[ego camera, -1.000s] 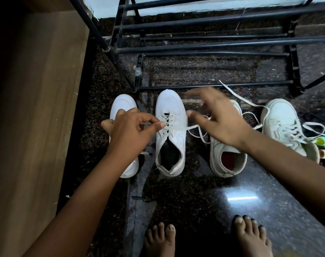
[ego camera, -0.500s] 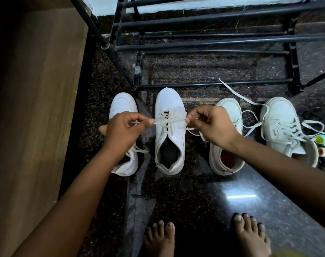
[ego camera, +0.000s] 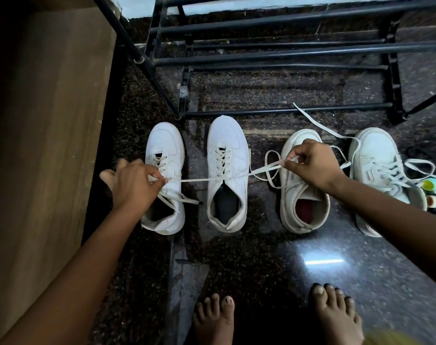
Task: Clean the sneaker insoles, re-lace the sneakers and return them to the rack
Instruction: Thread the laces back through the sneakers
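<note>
On the floor, just in front of the rack, both hands are pulling one lace taut across the second sneaker from the left. Left hand is pinching one end, right hand is pinching the other, fingers curled tight. That lace is looking soft, flat and light, probably slippery, so gripping close to the sneaker is looking wisest.

Four white sneakers; one black rack; two hands; two bare feet; one wooden cabinet.
</note>
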The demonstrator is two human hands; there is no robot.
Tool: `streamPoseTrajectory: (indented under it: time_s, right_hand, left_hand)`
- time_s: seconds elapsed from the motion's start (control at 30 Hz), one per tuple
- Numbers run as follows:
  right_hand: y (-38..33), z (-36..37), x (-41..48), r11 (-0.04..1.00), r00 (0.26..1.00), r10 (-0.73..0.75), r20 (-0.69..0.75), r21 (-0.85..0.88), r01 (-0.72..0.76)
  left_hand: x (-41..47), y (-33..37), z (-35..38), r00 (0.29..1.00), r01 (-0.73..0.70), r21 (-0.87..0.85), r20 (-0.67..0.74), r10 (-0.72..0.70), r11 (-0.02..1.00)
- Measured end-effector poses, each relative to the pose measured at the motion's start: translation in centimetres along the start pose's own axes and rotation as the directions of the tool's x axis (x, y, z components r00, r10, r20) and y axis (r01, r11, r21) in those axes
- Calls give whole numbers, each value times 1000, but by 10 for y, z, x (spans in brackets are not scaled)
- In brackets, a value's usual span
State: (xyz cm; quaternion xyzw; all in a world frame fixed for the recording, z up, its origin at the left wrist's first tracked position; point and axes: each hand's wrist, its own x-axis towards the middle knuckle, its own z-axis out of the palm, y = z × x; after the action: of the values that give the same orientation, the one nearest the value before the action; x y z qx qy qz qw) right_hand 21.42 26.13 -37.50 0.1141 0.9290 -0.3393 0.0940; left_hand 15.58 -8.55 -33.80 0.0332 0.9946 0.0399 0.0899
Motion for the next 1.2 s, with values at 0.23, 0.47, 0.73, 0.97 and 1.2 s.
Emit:
streamPoseTrajectory:
  time_s: [0.23, 0.47, 0.73, 0.97, 1.2]
  right_hand:
    - [8, 0, -4, 924, 994, 108, -5, -370, -102]
    - [-26, 16, -6, 894, 991, -111, 74, -427, 132]
    - [-56, 62, -12, 988, 943, -125, 307, -44, 146]
    - [-50, 64, -13, 980, 956, -197, 219, 4, 201]
    - [-49, 55, -4, 951, 962, -163, 221, -223, 213]
  left_hand:
    - [-2, -1, 17, 999, 3, 120, 40, -7, 993]
    - [-9, 24, 26, 983, -178, 200, -2, 182, 964]
    - [-8, 84, 37, 915, -398, 56, 98, 392, 916]
    - [-8, 79, 31, 918, -393, 70, 76, 388, 917]
    - [-5, 77, 33, 908, -412, 174, 167, 385, 895]
